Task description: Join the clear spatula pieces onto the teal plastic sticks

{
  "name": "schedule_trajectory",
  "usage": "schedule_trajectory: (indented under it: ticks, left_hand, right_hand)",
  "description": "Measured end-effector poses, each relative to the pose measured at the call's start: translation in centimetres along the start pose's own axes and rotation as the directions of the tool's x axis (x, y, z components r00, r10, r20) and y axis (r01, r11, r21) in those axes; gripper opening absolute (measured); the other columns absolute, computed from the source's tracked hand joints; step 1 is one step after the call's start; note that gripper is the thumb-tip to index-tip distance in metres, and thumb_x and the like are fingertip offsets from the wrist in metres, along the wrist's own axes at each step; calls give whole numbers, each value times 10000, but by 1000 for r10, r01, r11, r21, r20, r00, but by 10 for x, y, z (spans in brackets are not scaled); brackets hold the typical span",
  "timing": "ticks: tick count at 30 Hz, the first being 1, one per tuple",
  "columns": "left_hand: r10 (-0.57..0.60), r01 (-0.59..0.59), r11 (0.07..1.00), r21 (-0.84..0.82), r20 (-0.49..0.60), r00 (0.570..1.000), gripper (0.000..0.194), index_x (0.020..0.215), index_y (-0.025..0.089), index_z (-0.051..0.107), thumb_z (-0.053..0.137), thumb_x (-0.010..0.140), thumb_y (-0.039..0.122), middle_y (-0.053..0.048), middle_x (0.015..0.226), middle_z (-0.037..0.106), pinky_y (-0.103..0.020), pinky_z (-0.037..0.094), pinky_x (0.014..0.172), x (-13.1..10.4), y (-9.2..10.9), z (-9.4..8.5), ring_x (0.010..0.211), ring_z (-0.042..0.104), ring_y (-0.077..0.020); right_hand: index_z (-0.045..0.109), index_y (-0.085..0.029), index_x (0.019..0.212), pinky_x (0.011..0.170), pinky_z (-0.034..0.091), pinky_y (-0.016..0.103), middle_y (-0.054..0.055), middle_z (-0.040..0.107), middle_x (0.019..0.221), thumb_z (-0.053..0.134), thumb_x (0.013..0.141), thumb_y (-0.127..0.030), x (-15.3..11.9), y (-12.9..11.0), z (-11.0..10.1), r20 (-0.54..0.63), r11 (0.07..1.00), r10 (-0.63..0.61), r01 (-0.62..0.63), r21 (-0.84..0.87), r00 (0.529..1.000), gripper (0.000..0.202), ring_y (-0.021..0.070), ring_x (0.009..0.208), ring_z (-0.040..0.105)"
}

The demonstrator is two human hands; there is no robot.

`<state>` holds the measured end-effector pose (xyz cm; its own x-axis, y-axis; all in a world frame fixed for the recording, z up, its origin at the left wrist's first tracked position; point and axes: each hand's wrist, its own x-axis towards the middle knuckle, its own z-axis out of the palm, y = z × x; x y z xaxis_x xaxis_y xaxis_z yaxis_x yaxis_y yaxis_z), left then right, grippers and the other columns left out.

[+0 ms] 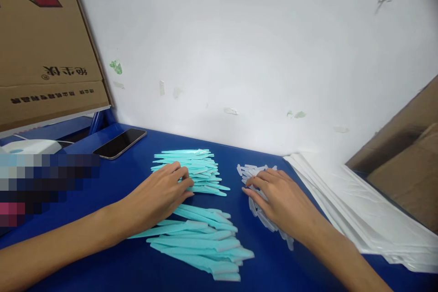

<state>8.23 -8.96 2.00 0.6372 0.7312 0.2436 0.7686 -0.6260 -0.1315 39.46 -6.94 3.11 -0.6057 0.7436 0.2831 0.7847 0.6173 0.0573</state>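
Turquoise eyebrow razors lie in two piles on the blue table. My left hand rests at the left side of the far pile of razors, its fingers curled and pinching down at a razor there; the fingertips are partly hidden. Closer to me is the second pile of razors, with wider pale ends pointing right. Over a heap of small translucent plastic caps, my right hand is bent, with thumb and forefinger drawn close together among the caps. What lies between those fingertips is too small to make out.
A phone lies flat at the back left of the blue table. White plastic bags are stacked on the right, beside a cardboard box. Another large carton stands at upper left. A white wall closes the back.
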Motion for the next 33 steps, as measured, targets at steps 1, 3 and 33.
schedule_trajectory:
  ticks: [1,3,33]
  left_hand:
    - [5,-5,1000,14,8,1000,180,997,158,685,524,1040,226,-89,978,615,-385,435,792,0,0,1,903,526,-254]
    - [9,-10,999,39,13,1000,152,979,154,687,549,1026,195,-87,973,618,-365,426,774,2,0,3,888,527,-247]
    - [44,-43,999,13,-78,996,197,998,166,641,455,1062,174,-59,929,630,-327,421,762,2,0,7,869,548,-223]
  right_hand:
    - [733,-213,1032,882,488,490,63,735,970,582,1021,-309,-1,2,-1,21,999,-9,8,40,1000,179,281,941,679]
    - [735,-229,1023,903,493,479,55,723,1004,628,994,-398,-5,6,-3,42,994,-28,24,108,999,203,271,970,669]
    - [627,-276,1191,662,582,295,-16,760,778,549,1022,-338,4,-16,2,0,762,162,-125,636,987,196,185,698,735]
